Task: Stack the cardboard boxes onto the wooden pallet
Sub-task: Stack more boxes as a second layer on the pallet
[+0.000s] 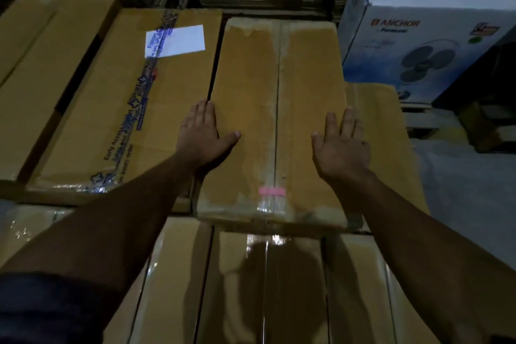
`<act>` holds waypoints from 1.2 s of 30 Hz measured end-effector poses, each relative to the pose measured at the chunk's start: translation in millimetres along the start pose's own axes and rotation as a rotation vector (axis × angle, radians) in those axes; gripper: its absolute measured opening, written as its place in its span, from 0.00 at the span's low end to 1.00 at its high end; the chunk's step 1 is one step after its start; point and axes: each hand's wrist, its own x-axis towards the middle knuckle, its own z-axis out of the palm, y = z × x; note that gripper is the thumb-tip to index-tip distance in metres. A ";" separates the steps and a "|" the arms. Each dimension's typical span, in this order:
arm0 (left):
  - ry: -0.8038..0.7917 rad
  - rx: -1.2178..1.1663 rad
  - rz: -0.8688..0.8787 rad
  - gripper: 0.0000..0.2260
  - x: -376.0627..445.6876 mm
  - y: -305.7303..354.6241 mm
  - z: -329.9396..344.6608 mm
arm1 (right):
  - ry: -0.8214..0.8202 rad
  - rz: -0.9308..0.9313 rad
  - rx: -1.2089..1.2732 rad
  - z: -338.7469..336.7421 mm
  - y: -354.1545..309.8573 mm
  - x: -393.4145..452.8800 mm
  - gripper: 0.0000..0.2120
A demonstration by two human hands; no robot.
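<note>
The long taped cardboard box (275,120) lies flat on the top layer of the stack, its left edge tight against the printed box with the white label (131,98) and its near end overhanging the shiny taped boxes (268,288) of the layer below. Both hands lie flat with straight fingers, gripping nothing: the left hand (202,134) presses on the box's left edge, the right hand (342,145) on its right edge. The step looks like seating the box squarely in its row. To do it well, push evenly with both palms so the box slides straight back without skewing, close the seam on the left, and bring the near end flush with its neighbour. The pallet itself is hidden under the boxes. A white fan carton (424,31) stands well apart at the right.
</note>
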 end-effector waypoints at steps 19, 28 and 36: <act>-0.215 0.261 0.235 0.49 -129.8 -41.0 -10.4 | -0.102 -0.118 -0.069 26.6 23.1 -147.1 0.39; -0.175 0.179 0.188 0.43 -121.8 -36.1 -16.2 | -0.004 -0.109 0.013 12.1 16.8 -126.8 0.34; -0.040 0.130 0.187 0.32 -124.5 -32.3 -20.0 | -0.027 -0.106 0.001 6.2 12.1 -110.0 0.33</act>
